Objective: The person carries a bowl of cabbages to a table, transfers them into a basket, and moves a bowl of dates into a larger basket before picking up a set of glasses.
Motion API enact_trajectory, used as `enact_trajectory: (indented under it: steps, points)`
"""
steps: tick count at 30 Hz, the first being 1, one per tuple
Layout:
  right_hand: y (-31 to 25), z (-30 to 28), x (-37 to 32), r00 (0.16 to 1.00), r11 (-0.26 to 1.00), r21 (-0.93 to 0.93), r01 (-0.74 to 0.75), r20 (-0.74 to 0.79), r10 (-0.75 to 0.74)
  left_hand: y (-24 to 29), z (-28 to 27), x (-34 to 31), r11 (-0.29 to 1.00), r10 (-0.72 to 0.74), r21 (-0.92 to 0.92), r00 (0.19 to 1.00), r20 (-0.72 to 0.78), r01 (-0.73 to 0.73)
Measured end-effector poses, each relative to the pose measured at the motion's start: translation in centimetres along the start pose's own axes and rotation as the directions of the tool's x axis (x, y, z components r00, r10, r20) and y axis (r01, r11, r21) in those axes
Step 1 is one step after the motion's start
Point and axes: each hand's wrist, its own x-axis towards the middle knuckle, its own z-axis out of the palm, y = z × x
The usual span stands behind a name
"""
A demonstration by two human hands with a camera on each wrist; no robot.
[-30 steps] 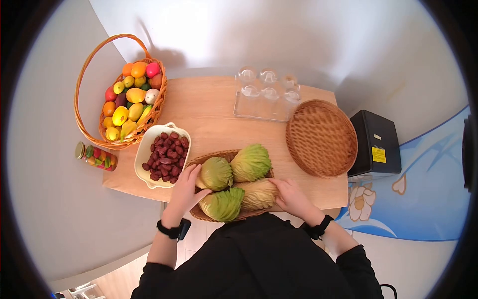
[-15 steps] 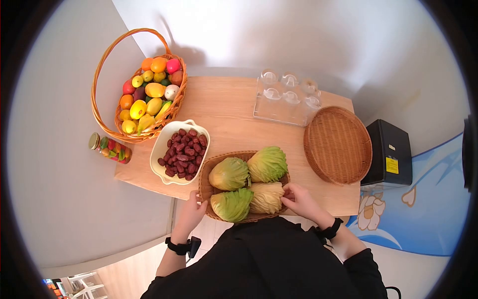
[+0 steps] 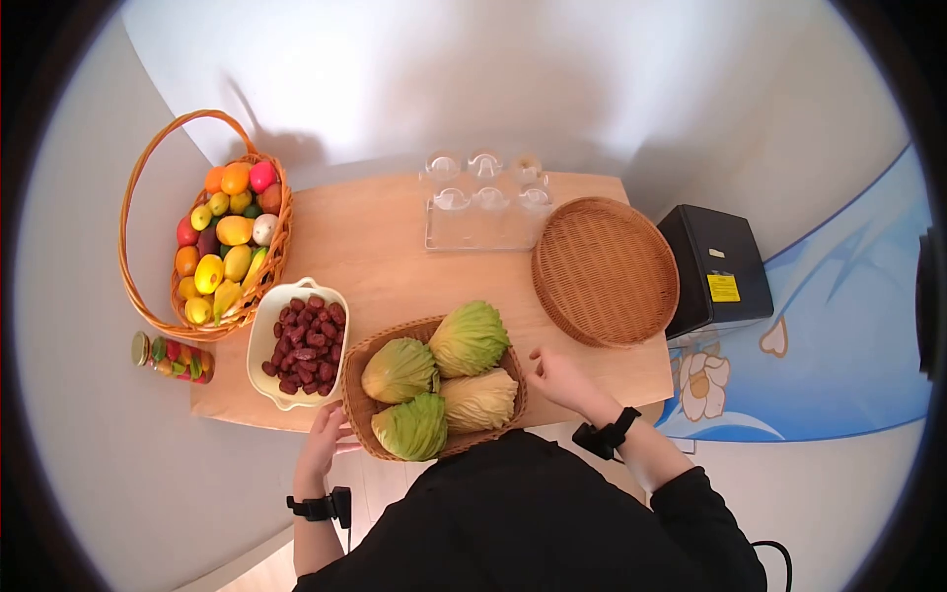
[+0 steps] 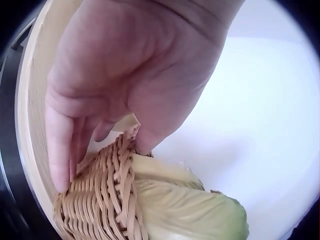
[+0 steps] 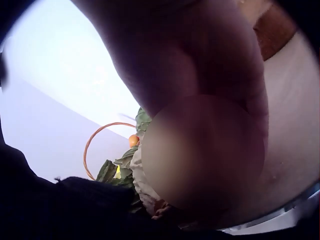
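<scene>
A brown wicker basket [image 3: 354, 403] stands at the table's front edge, close against the person's body. Several leafy cabbages fill it: a bright green one [image 3: 469, 340], a pale yellow one [image 3: 479, 402] and others. Beside the basket's left end is my left hand [image 3: 321, 442]. In the left wrist view its fingers extend along the woven outer wall [image 4: 100, 190], and the thumb is at the rim. My right hand [image 3: 564, 382] hovers just off the right end, fingers loosely curled and holding nothing. A blurred round patch hides its fingers in the right wrist view.
Left of the basket sits a cream dish [image 3: 258, 340] of red dates. Behind it are a handled fruit basket [image 3: 279, 242] and a jar [image 3: 178, 357]. Clear cups [image 3: 490, 197] on a rack, a round wicker tray [image 3: 607, 271] and a black box [image 3: 720, 266] stand farther back and right.
My right hand has let go of the basket's right end and drawn slightly away. My left hand has loosened from the left end. The whole head view has shifted.
</scene>
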Motion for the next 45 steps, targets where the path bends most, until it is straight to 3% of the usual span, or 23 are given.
enact_trajectory:
  steps: [1,3,6,8,9,15,17,19,22,25,27,28,30,31,33,37,38,40,42,44,45]
  points:
    - [0.6,0.6,0.0,1.0,1.0,0.001,-0.001,-0.006,0.001,0.4,0.3,0.0,1.0,-0.021,0.016,0.999,0.046,0.021]
    - [1.2,1.8,-0.1,0.964,0.977,0.205,-0.06,0.264,0.003,0.2,1.1,0.7,0.997,-0.009,0.074,0.998,0.068,0.004]
    - [2.7,2.0,-0.3,0.955,0.957,0.284,-0.058,0.294,-0.03,-0.5,2.4,1.3,0.997,0.016,0.075,0.997,0.076,-0.022]
    - [3.3,1.0,-0.5,0.969,0.96,0.272,-0.066,0.246,-0.003,-2.9,2.1,3.3,0.986,0.148,0.063,0.987,0.066,-0.153]
    - [3.5,0.4,-0.5,0.981,0.962,0.26,-0.085,0.19,0.036,-2.9,2.3,3.5,0.993,0.111,0.02,0.993,0.038,-0.112]
    - [2.9,-2.0,0.4,0.972,0.959,0.27,-0.09,0.234,0.025,-4.2,2.2,2.4,0.99,0.072,-0.122,0.997,-0.015,-0.074]
    - [1.4,-2.8,1.2,0.979,0.962,0.27,-0.025,0.203,-0.032,-5.3,2.6,1.7,0.984,0.078,-0.155,0.996,-0.048,-0.084]
    - [0.4,-2.9,2.8,0.977,0.961,0.274,0.037,0.191,-0.093,-6.7,3.3,-0.3,0.955,0.076,-0.281,0.995,-0.065,-0.091]
    - [-1.2,-2.4,6.6,0.942,0.897,0.38,0.225,0.151,-0.3,-8.7,4.6,-4.1,0.918,0.077,-0.379,0.989,-0.126,-0.119]
    - [-4.1,-0.2,10.5,0.917,0.862,0.446,0.239,0.188,-0.351,-11.3,5.9,-8.7,0.859,0.042,-0.485,0.967,-0.251,-0.163]
    - [-5.9,3.1,13.5,0.86,0.868,0.483,0.115,0.39,-0.33,-13.6,6.7,-12.0,0.801,0.002,-0.562,0.94,-0.34,-0.205]
    - [-7.6,4.4,14.1,0.846,0.864,0.487,0.124,0.403,-0.349,-14.7,7.1,-13.6,0.772,-0.005,-0.592,0.929,-0.37,-0.232]
    - [-11.1,7.2,14.7,0.748,0.863,0.502,-0.06,0.596,-0.294,-17.2,7.9,-16.6,0.72,-0.029,-0.631,0.897,-0.441,-0.287]
    - [-12.2,8.8,15.1,0.739,0.861,0.505,-0.052,0.6,-0.307,-18.8,8.3,-18.0,0.712,-0.062,-0.629,0.864,-0.499,-0.312]
    - [-14.2,12.1,16.0,0.656,0.746,0.591,-0.308,0.699,-0.283,-20.4,9.5,-21.1,0.651,-0.098,-0.654,0.811,-0.577,-0.387]
    - [-18.0,15.7,15.7,0.701,0.683,0.644,-0.344,0.661,-0.27,-24.9,11.4,-26.1,0.522,-0.181,-0.693,0.729,-0.66,-0.497]
    - [-18.4,16.5,16.1,0.7,0.68,0.649,-0.341,0.658,-0.278,-26.0,12.1,-27.1,0.53,-0.209,-0.653,0.663,-0.719,-0.541]
    - [-19.0,18.0,17.1,0.627,0.632,0.611,-0.477,0.741,-0.242,-29.1,16.8,-33.1,0.521,-0.429,-0.639,0.474,-0.769,-0.566]
    - [-18.7,19.5,18.3,0.638,0.627,0.625,-0.465,0.728,-0.251,-32.0,17.3,-35.4,0.471,-0.451,-0.626,0.44,-0.777,-0.622]
    - [-18.3,21.0,18.8,0.719,0.605,0.715,-0.35,0.62,-0.316,-32.1,17.2,-37.3,0.434,-0.458,-0.588,0.395,-0.796,-0.682]
    - [-19.3,20.1,17.7,0.746,0.592,0.712,-0.377,0.613,-0.263,-31.9,17.0,-38.3,0.435,-0.473,-0.585,0.379,-0.795,-0.684]
